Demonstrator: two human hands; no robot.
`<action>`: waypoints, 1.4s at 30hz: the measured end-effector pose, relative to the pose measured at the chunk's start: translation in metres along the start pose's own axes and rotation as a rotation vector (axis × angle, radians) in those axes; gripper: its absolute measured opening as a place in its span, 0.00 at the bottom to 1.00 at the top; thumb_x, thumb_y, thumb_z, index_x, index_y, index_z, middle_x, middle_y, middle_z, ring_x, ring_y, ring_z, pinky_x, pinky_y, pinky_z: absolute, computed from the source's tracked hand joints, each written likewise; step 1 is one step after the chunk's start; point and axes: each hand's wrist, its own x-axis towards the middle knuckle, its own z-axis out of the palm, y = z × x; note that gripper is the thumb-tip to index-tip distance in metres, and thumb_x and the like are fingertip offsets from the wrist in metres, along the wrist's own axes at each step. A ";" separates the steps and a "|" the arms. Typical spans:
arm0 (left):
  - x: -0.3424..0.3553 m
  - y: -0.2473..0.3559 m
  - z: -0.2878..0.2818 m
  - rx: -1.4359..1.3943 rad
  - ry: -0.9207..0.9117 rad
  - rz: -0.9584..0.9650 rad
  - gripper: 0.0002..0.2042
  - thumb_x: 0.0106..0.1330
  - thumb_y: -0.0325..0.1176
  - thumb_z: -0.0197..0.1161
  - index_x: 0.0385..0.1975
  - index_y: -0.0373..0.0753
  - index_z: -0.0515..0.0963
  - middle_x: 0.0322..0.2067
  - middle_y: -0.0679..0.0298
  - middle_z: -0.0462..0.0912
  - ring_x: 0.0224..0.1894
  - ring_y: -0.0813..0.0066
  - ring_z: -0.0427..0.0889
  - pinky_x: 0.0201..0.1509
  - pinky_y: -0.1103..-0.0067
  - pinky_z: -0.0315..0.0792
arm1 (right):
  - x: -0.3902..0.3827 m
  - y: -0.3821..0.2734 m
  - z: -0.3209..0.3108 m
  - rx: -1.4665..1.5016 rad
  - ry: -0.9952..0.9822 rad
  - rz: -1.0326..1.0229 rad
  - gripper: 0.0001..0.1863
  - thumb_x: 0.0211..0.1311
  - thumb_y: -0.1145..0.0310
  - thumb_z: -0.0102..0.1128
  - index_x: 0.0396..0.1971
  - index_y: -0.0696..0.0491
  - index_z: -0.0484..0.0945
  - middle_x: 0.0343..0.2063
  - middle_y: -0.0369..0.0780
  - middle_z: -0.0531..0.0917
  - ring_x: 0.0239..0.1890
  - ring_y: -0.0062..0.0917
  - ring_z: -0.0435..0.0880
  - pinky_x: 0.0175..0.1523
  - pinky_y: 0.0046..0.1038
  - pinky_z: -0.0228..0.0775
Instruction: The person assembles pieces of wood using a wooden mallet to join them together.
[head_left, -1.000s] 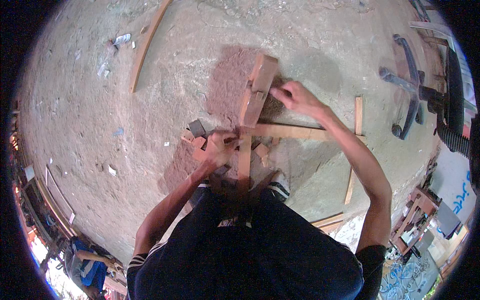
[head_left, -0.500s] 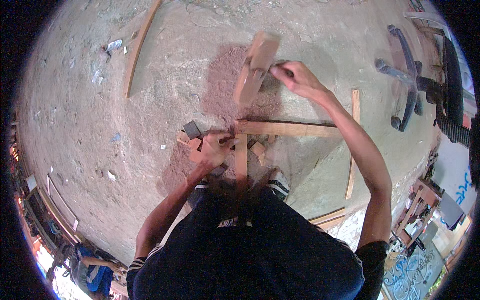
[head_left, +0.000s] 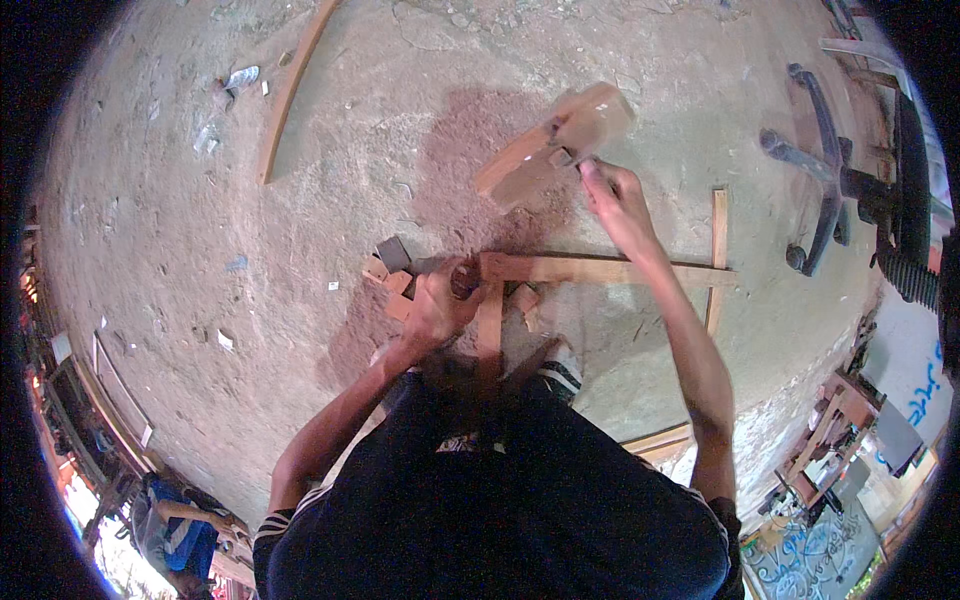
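"What do you have?"
"I have the right hand (head_left: 612, 200) wrapped round the handle of a blocky light-brown wooden mallet (head_left: 548, 152), beyond the pale-brown wooden frame's (head_left: 590, 270) far left corner; the left hand (head_left: 440, 305) curls beside that corner; its grip I cannot tell."

Floor (head_left: 340, 180), reddish dust (head_left: 475, 140), blocks (head_left: 399, 282), wooden strip (head_left: 288, 100)

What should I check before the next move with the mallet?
1. Mallet held: ok, right hand grips its handle.
2. Mallet apart from the bars: ok, a gap shows.
3. Left hand well away from the bars' corner: not ok, it is right beside it.
4. Left hand's hold: cannot tell, too dark.
5. Loose blocks away from left hand: not ok, they lie beside it.
6. Corner joint tight: cannot tell.
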 end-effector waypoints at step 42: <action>0.013 0.010 0.004 -0.333 -0.399 -0.257 0.31 0.68 0.50 0.65 0.66 0.43 0.64 0.46 0.55 0.82 0.46 0.69 0.83 0.48 0.69 0.78 | -0.304 0.115 0.016 0.429 0.437 0.551 0.26 0.77 0.46 0.45 0.19 0.46 0.64 0.13 0.27 0.63 0.13 0.12 0.58 0.17 0.20 0.47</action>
